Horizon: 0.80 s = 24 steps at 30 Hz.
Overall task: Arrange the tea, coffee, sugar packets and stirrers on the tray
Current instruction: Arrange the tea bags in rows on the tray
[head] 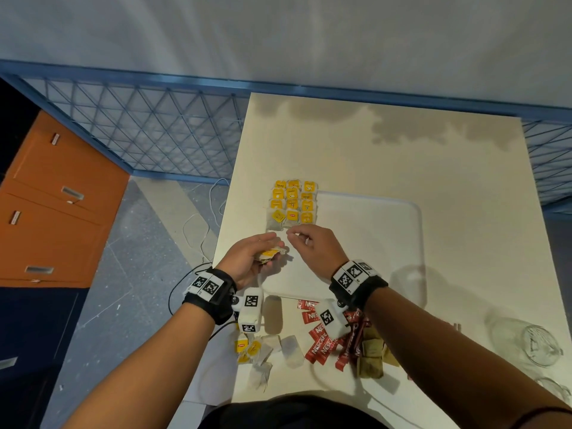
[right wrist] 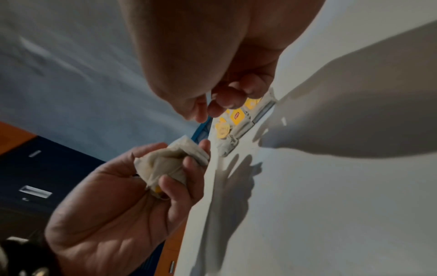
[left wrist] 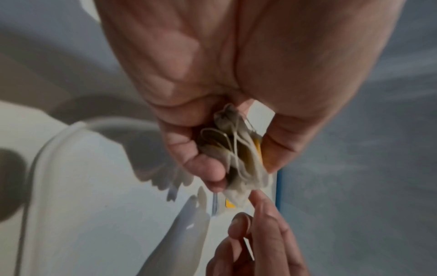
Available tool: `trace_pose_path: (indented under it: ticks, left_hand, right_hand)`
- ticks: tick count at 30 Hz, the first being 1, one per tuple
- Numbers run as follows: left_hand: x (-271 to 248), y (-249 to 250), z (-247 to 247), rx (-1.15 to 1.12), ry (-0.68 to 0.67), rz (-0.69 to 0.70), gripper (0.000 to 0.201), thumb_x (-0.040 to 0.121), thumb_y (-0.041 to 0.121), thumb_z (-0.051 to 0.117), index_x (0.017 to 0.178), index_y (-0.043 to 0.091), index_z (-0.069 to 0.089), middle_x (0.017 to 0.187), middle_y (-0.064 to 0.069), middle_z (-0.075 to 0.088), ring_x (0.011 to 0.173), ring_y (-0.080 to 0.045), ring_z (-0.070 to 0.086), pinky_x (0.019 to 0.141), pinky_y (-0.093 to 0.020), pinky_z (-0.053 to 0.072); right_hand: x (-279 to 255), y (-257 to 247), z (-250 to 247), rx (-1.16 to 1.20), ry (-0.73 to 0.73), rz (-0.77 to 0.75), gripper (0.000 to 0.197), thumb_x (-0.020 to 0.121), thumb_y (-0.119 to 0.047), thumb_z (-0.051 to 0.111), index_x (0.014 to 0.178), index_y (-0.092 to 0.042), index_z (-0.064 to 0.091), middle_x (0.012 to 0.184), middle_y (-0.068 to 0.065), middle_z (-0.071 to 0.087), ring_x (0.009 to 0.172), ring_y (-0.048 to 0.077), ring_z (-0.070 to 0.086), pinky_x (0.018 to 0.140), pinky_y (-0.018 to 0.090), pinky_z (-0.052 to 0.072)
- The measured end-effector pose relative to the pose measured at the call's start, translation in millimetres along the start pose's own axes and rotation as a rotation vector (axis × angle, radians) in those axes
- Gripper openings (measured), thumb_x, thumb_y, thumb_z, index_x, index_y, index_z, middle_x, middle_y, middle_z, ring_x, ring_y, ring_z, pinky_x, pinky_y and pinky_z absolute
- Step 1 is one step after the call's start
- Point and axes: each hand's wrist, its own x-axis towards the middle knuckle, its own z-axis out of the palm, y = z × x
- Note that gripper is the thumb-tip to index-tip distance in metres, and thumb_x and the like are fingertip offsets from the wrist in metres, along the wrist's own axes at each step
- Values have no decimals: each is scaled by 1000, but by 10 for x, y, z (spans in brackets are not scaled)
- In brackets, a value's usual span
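Twelve tea bags (head: 292, 203) laid out – hands (head: 252, 254) hold more

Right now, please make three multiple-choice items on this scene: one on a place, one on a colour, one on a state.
1. Where are the laid-out tea bags?
A. at the tray's far left corner
B. in the glass jar
C. on the floor

2. What colour are the coffee sticks?
A. green
B. red
C. blue

3. What is the left hand doing?
A. lying flat on the table
B. gripping a bunch of tea bags
C. holding a coffee stick

Key: 1 A, the yellow-tagged bags sit in rows at the far left corner of the tray. 2 B, the sticks near the table's front edge are red with white lettering. 3 B, the left wrist view shows fingers curled round the bunch of tea bags, while the right hand reaches toward it.
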Motion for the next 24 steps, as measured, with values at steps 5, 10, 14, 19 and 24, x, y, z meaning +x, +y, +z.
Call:
trace_pose_path:
  ticks: [5, 10, 14, 19, 24]
  left_hand:
    - [-84, -83, -63, 78, -87, 46, 51, 90, -21, 43, 133, 3, 56, 108, -13, 75, 83, -22, 73, 63, -23, 57]
    - [-189, -154, -55, 186, -157, 84, 56, 85, -23, 53, 129, 11, 59, 126, -14, 69, 84, -22, 69, 70, -29, 54]
    - [-258, -186, -26, 283, -165, 105, 60, 71, -5, 70, 126, 17, 61, 118, -9, 69, 90, -31, 62, 82, -40, 51]
    - [-276, -156, -23, 328, -156, 119, 60, 80, -10, 74, 130, 16, 56, 113, -7, 73, 96, -25, 68, 90, -41, 55]
    - [-273, -117, -19, 434, -99, 159, 55, 83, -6, 75, 130, 16, 57, 115, -13, 69, 93, -22, 69, 86, -37, 58]
  right_hand:
    - [-302, -159, -103, 105, -12, -74, 32, 98, -24, 64, 87, -52, 70, 93, -26, 72, 94, -2, 64, 81, 15, 47]
    - [-454, -109, -47, 229, -48, 24, 13, 100, -26, 62, 100, -28, 76, 91, -23, 73, 84, 0, 65, 77, 22, 50]
    - [-532, -94, -48, 228, -151, 50, 21, 100, -30, 61, 114, -35, 76, 85, -20, 71, 74, -6, 62, 68, 17, 45]
    - [-561, -145, -61, 195, -206, 13, 30, 99, -21, 61, 118, -41, 73, 93, -17, 74, 82, -7, 65, 73, 16, 48]
    - [-513, -109, -57, 124, -166, 48, 19, 97, -22, 62, 106, -29, 77, 89, -21, 72, 85, -5, 64, 78, 22, 49]
